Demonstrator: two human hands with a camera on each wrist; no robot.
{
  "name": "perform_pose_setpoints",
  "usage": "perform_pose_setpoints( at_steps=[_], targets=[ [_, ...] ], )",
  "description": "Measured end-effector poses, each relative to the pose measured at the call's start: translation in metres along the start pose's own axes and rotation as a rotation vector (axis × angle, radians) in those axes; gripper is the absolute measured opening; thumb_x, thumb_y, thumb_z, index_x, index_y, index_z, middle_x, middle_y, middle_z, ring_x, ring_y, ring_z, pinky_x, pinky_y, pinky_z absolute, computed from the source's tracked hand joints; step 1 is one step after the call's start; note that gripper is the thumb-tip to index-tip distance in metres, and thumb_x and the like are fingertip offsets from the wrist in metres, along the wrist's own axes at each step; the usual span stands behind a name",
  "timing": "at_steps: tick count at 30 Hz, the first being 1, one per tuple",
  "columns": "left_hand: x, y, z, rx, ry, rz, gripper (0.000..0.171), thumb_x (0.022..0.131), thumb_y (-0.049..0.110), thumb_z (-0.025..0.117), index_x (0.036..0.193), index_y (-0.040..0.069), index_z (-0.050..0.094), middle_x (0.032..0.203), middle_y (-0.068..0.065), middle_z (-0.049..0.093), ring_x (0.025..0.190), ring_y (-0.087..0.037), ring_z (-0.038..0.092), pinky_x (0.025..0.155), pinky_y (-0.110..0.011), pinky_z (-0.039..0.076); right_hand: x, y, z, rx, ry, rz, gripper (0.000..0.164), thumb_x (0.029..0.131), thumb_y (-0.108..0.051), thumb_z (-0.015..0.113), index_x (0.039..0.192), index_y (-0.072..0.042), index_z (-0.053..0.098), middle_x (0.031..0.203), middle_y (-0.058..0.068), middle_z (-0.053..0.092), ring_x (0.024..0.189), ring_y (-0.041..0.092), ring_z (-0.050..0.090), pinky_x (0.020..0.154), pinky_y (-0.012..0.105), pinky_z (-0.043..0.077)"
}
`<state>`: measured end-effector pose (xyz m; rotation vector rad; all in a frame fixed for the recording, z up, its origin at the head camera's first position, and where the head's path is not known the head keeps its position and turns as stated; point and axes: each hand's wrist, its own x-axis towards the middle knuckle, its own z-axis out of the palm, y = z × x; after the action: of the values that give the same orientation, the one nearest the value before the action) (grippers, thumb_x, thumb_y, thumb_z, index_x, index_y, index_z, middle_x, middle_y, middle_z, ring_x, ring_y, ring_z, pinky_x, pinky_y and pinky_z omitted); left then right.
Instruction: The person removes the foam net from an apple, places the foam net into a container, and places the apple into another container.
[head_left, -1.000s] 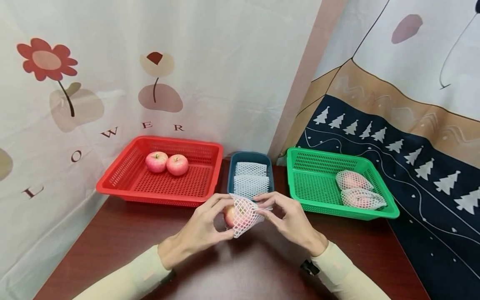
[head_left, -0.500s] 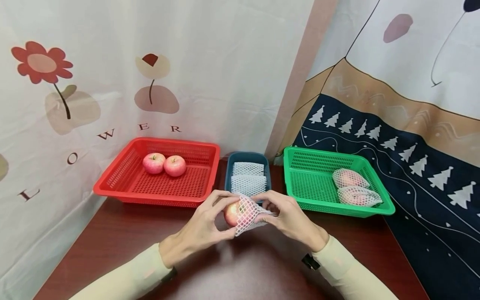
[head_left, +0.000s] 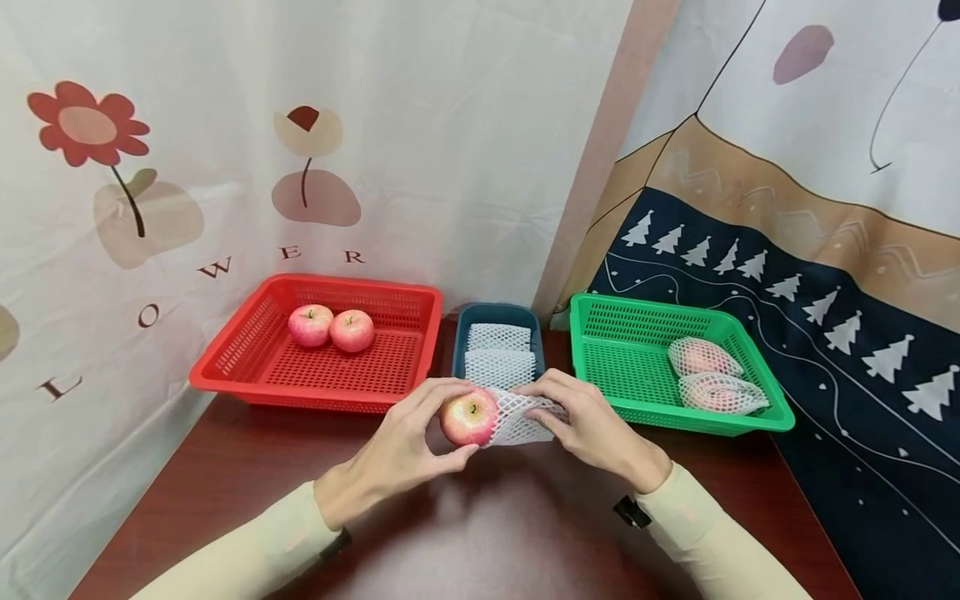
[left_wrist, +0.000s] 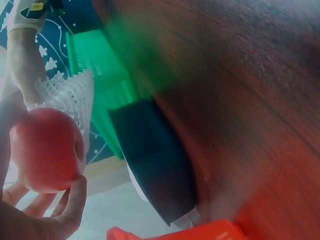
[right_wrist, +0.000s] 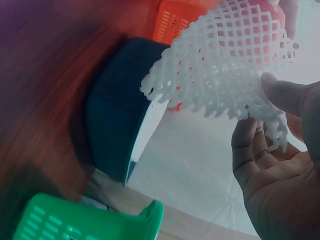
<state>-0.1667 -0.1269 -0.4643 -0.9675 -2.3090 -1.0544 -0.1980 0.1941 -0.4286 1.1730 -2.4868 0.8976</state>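
Observation:
A red-and-yellow apple [head_left: 468, 418] is held in my left hand [head_left: 390, 446], between the thumb below and the fingers above. Its stem end faces the head camera. A white foam net sleeve [head_left: 521, 419] sits against the apple's right side, with most of the apple bare. My right hand [head_left: 603, 429] pinches the far end of that sleeve between thumb and fingers. In the right wrist view the net [right_wrist: 215, 65] spreads wide and the apple shows red through its mesh. The left wrist view shows the apple [left_wrist: 47, 150] cupped by curled fingers.
A red basket [head_left: 300, 397] with two apples [head_left: 352, 332] stands at the left. Behind the hands, a dark blue tray [head_left: 459, 333] holds foam nets [head_left: 500, 367]. To the right, a green basket [head_left: 622, 403] contains two netted apples [head_left: 705, 357]. Curtains hang behind the table [head_left: 480, 533].
The foam net has shifted right along the apple, baring the stem and most of the fruit. My right hand has moved slightly right with the net; my left hand keeps its hold.

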Motion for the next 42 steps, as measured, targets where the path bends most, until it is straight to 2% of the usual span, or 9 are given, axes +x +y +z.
perform_pose_setpoints(
  at_steps=[4,9,14,24,30,38,42],
  targets=[
    [0.000,-0.002,-0.002,0.034,-0.007,0.000,0.078,0.085,0.030,0.105,0.153,0.018,0.069,0.152,-0.002,0.068,0.136,-0.017,0.071,0.111,-0.035,0.068,0.001,0.003,-0.007,-0.021,0.000,0.022,0.033,0.100,-0.007,0.091,0.131,-0.017,0.085,0.117,-0.002,0.079,0.100,0.010,0.070,0.083,0.027,0.065],
    [0.001,-0.005,-0.004,0.098,-0.004,0.046,0.078,0.084,0.028,0.104,0.155,0.019,0.071,0.149,-0.007,0.068,0.131,-0.020,0.071,0.103,-0.037,0.070,0.004,0.006,-0.016,-0.063,0.003,0.088,0.026,0.101,-0.006,0.090,0.125,-0.016,0.085,0.114,-0.002,0.080,0.100,0.011,0.072,0.086,0.031,0.066],
    [0.001,-0.007,-0.006,0.123,-0.015,0.081,0.076,0.085,0.027,0.103,0.154,0.018,0.072,0.148,-0.009,0.067,0.130,-0.021,0.071,0.099,-0.035,0.069,0.013,0.009,-0.026,-0.109,0.015,0.139,0.021,0.103,-0.006,0.088,0.122,-0.012,0.084,0.116,0.003,0.082,0.102,0.016,0.076,0.088,0.038,0.069],
    [0.002,-0.007,-0.008,0.125,-0.056,0.052,0.074,0.089,0.030,0.100,0.155,0.016,0.070,0.152,-0.007,0.066,0.135,-0.021,0.068,0.104,-0.035,0.069,0.040,0.020,-0.038,-0.139,-0.013,0.228,0.018,0.109,-0.010,0.082,0.126,-0.008,0.082,0.121,0.010,0.088,0.104,0.024,0.082,0.095,0.051,0.071],
    [0.002,-0.008,-0.008,0.134,-0.065,0.060,0.072,0.090,0.030,0.098,0.154,0.016,0.070,0.151,-0.005,0.067,0.136,-0.021,0.068,0.106,-0.036,0.069,0.062,0.028,-0.041,-0.146,-0.007,0.278,0.018,0.110,-0.009,0.079,0.128,-0.005,0.079,0.124,0.015,0.087,0.102,0.029,0.083,0.097,0.053,0.071],
    [0.002,-0.008,-0.009,0.128,-0.077,0.047,0.072,0.091,0.029,0.098,0.155,0.015,0.068,0.151,-0.007,0.067,0.131,-0.020,0.071,0.098,-0.032,0.070,0.088,0.038,-0.038,-0.164,0.026,0.335,0.019,0.112,-0.008,0.076,0.130,-0.005,0.077,0.127,0.018,0.086,0.104,0.032,0.081,0.098,0.053,0.071],
    [0.002,-0.008,-0.009,0.120,-0.081,0.040,0.072,0.091,0.028,0.098,0.156,0.014,0.068,0.153,-0.008,0.066,0.133,-0.020,0.070,0.098,-0.031,0.070,0.101,0.043,-0.032,-0.177,0.036,0.352,0.019,0.112,-0.010,0.076,0.130,-0.005,0.076,0.130,0.018,0.086,0.110,0.033,0.083,0.103,0.054,0.070]
  ],
)
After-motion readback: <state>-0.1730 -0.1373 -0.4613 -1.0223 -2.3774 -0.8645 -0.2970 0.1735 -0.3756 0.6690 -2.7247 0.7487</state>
